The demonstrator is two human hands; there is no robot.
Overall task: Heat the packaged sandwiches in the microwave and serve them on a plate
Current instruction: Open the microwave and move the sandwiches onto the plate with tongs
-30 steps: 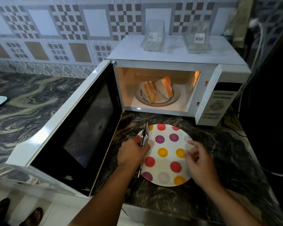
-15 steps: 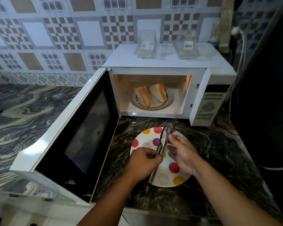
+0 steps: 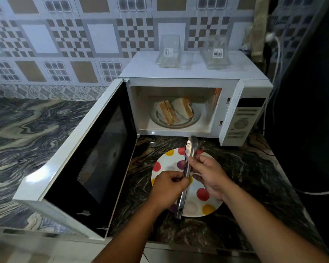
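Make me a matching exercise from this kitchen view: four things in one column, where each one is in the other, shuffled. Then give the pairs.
Things:
1. sandwiches
2. clear empty packages
3. polka-dot plate
4. metal tongs

Places:
A. on top of the microwave
B. held in both hands, left hand and right hand
C. on the turntable inside the microwave
D. on the counter in front of the microwave

Pairs: 1-C, 2-A, 3-D, 4-B

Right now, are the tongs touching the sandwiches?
Apart. The head view shows the tongs, held by both hands over the plate, with their tips short of the microwave opening; the sandwiches sit inside.
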